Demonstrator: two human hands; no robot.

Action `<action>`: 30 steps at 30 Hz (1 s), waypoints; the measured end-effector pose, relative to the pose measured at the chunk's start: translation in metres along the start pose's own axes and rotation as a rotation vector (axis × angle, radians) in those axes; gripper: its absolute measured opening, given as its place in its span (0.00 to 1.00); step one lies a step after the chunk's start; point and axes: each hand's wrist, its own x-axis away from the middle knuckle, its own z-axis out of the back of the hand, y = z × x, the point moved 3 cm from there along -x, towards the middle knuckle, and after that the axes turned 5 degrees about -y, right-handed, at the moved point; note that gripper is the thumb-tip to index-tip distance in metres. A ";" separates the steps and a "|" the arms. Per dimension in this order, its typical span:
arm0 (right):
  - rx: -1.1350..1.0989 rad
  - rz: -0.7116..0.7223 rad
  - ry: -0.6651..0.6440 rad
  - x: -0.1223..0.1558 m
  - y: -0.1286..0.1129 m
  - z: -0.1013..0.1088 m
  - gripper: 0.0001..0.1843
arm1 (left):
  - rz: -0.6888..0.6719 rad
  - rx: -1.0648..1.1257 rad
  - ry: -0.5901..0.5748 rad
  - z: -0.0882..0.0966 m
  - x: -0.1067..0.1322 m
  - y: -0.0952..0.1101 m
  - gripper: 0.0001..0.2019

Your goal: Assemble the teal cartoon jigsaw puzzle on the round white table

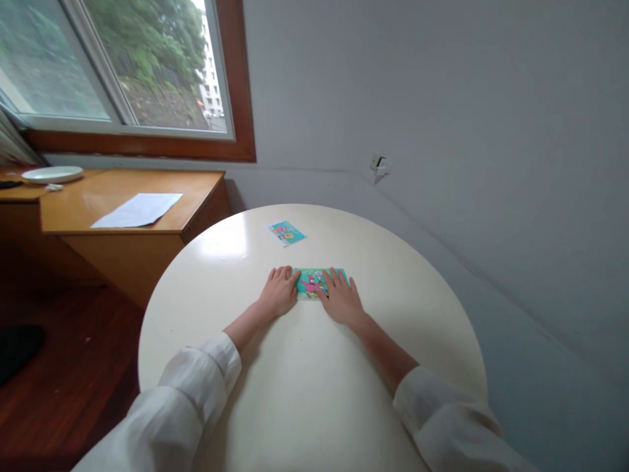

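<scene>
A small rectangular cartoon picture (309,286), green with a pink starfish figure, lies flat on the round cream table (304,380). My left hand (279,292) rests at its left edge, the thumb reaching onto the picture and the other fingers slightly bent on the table. Over the right part, my right hand (341,295) lies with fingers spread, hiding some of the print. Whether the picture is one sheet or several pieces I cannot tell. Farther back lies a second cartoon picture (287,233) with a white border, turned at an angle and touched by neither hand.
On the left stands a wooden desk (196,196) bearing a white paper sheet (140,210) and a white plate (53,174). Behind the table are a pale wall (432,98), a socket with a plug (380,165), and a wood-framed window (243,85).
</scene>
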 end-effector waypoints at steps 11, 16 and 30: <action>0.001 0.075 0.313 0.030 0.010 0.072 0.34 | -0.016 -0.071 0.296 0.085 0.044 0.003 0.29; 0.086 0.202 0.299 0.096 0.030 0.043 0.35 | -0.205 -0.115 0.119 0.058 0.110 0.022 0.31; -0.462 0.640 -0.212 0.161 0.008 0.101 0.19 | -0.135 0.049 -0.061 0.021 0.113 0.019 0.18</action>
